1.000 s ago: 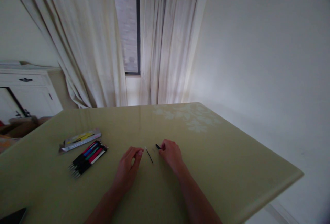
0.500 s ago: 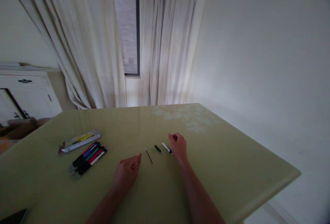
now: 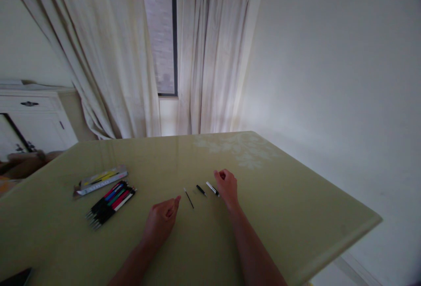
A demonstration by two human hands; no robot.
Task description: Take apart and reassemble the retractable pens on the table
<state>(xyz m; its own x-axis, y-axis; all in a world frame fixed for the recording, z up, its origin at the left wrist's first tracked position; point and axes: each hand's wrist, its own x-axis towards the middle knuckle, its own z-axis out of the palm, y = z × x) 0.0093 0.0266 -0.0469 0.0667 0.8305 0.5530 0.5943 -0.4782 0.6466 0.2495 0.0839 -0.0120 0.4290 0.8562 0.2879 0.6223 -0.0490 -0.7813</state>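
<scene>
My left hand [image 3: 162, 219] rests on the green table, its fingers curled closed with nothing visible in them. Just right of it lies a thin dark refill [image 3: 188, 198]. Beside that is a tiny spring [image 3: 194, 191], faint against the tabletop, then a short black pen part [image 3: 201, 190] with a pointed tip. A white and black pen barrel [image 3: 212, 188] lies against or very near my right hand [image 3: 226, 185]. That hand is also curled closed on the table, and nothing shows in it.
Several pens [image 3: 111, 203] with coloured barrels lie in a row at the left. Behind them is a clear package [image 3: 100, 181] with yellow inside. A dark flat object [image 3: 19, 277] sits at the lower left. The table [image 3: 283, 216] ends near a wall at the right.
</scene>
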